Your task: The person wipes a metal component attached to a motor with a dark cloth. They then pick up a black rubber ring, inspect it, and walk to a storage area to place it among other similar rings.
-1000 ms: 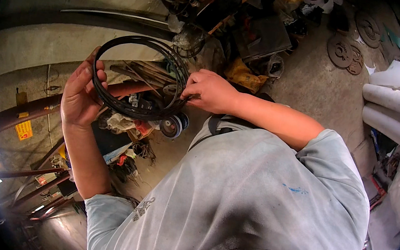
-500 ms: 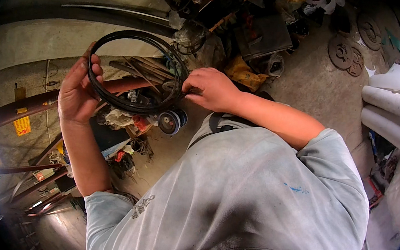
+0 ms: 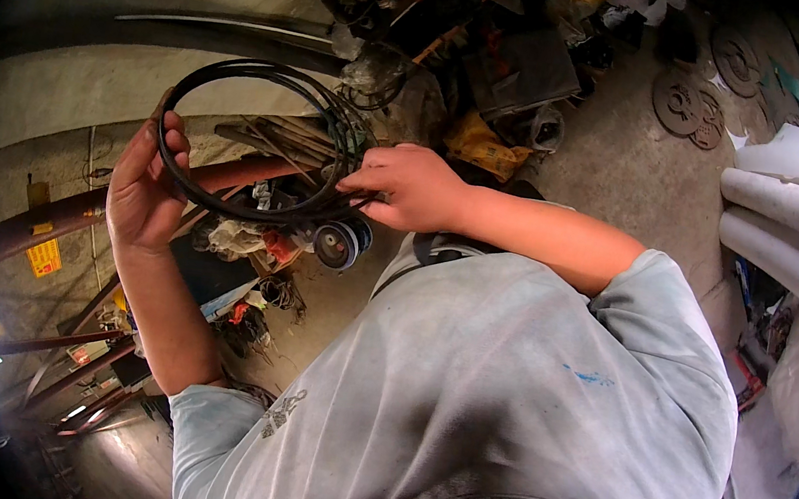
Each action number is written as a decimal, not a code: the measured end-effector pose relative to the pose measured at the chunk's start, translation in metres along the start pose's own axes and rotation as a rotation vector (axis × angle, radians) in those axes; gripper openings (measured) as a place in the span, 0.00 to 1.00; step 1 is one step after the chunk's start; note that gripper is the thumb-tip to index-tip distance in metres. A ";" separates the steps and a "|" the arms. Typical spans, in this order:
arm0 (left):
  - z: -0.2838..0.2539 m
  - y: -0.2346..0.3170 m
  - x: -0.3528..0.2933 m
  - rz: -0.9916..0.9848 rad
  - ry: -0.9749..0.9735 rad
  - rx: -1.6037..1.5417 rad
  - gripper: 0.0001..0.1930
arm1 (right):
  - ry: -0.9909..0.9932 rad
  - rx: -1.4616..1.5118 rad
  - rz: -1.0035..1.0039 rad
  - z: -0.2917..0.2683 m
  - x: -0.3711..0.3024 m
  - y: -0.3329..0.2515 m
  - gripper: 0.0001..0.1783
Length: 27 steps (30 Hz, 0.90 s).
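Observation:
I hold a loose coil of black cable (image 3: 263, 215) up in front of my body, its several loops forming a ring. My left hand (image 3: 148, 184) grips the ring's left side, fingers curled round the loops and thumb along the outside. On the right side, the fingers of my right hand (image 3: 412, 188) are closed on the strands, where the loops fan apart. Its fingertips are partly hidden, so I cannot tell which strands they pinch.
Wooden sticks (image 3: 283, 138) and a round wheel-like part (image 3: 337, 244) lie beyond the coil. A yellow bag (image 3: 484, 148) and piled scrap are at the far side. White rolls (image 3: 792, 216) stand at right, near flat metal discs (image 3: 679, 103). Reddish-brown bars (image 3: 30, 221) cross the left.
My right hand has shifted slightly left and down along the coil, and its loops have spread apart on that side. My left hand has moved a little left with the ring.

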<state>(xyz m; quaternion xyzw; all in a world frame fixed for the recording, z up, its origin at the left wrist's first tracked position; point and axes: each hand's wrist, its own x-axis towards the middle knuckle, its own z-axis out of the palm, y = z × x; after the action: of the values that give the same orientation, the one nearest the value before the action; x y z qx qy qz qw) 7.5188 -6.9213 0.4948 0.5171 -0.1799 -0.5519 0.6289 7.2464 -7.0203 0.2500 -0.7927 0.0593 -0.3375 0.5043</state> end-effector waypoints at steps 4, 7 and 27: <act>-0.001 0.000 0.003 -0.002 0.004 -0.031 0.16 | -0.052 -0.015 0.030 0.003 0.004 0.000 0.16; -0.001 -0.002 0.003 -0.002 0.026 -0.021 0.15 | -0.031 -0.003 0.012 0.008 0.005 0.001 0.15; -0.010 -0.024 0.027 0.061 0.224 0.101 0.19 | -0.068 0.301 0.092 -0.050 0.025 -0.039 0.06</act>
<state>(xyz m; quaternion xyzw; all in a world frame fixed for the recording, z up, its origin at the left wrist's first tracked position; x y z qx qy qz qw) 7.5229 -6.9370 0.4611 0.6006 -0.1520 -0.4616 0.6349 7.2263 -7.0504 0.3083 -0.7156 0.0273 -0.2923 0.6338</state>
